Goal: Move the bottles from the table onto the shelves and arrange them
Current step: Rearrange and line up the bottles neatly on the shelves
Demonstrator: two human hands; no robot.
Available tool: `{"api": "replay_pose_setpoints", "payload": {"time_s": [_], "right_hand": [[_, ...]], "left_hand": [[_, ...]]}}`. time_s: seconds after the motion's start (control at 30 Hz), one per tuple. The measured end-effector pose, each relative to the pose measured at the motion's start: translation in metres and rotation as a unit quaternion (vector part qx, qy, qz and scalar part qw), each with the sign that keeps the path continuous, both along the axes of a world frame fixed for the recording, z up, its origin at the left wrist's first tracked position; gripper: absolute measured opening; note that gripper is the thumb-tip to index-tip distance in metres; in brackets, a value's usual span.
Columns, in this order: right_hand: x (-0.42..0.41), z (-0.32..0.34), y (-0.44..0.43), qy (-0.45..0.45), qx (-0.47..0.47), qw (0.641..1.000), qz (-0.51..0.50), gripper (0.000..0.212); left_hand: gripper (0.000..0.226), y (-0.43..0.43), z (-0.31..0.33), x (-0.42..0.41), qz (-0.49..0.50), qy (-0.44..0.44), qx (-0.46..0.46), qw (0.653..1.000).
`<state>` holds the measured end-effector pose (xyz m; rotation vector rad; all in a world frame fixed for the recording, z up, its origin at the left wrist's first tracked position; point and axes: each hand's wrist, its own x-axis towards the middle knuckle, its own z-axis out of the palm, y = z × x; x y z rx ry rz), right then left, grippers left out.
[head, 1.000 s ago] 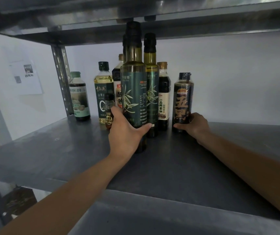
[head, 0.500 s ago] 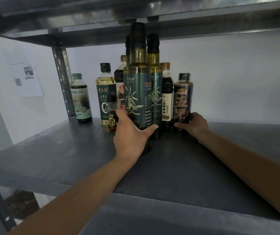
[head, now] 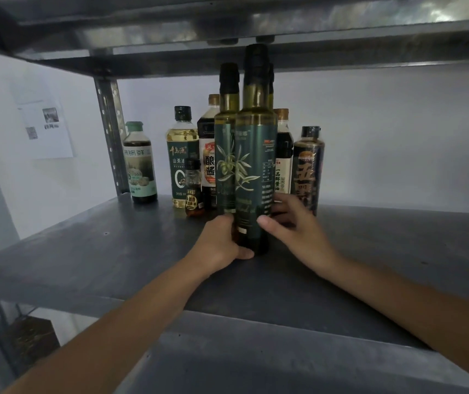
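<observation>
Left hand [head: 219, 247] curled round the base of the oil bottle [head: 256, 166], right hand [head: 298, 228] wrapping its side. Push too hard and the twin [head: 225, 149] just behind it could topple.

storeroom: bare metal shelf [head: 91, 251], condiment bottles [head: 182, 155]

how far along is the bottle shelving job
Done: a row of bottles stands at the back of the grey metal shelf, from the green-capped dark bottle to the black-capped dark bottle at right. In hand: the left hand and right hand both grip the tall green-labelled olive oil bottle in front. Left: the table is out of view, so remaining bottles cannot be counted.
</observation>
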<state>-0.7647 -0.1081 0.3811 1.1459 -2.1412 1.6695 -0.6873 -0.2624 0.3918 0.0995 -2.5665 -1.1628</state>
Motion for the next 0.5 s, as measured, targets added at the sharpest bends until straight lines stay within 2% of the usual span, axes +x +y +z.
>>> {"api": "replay_pose_setpoints", "payload": {"time_s": [0.07,0.23,0.37,0.5], "right_hand": [[0.004,0.0,-0.002,-0.002,0.013,1.0,-0.014,0.062],[-0.004,0.003,0.013,-0.018,0.031,0.997,-0.066,0.048],[-0.01,0.006,0.028,-0.044,0.012,0.995,-0.085,0.053],[-0.015,0.007,0.034,-0.1,-0.012,0.989,-0.105,0.06]], "left_hand": [[0.057,0.006,-0.001,-0.003,-0.02,0.02,-0.025,0.999],[0.053,0.02,-0.006,-0.018,-0.053,0.031,-0.075,0.995],[0.047,0.026,-0.012,-0.022,-0.075,0.024,-0.233,0.969],[0.044,0.019,-0.012,-0.025,-0.082,0.031,-0.314,0.945]]}}
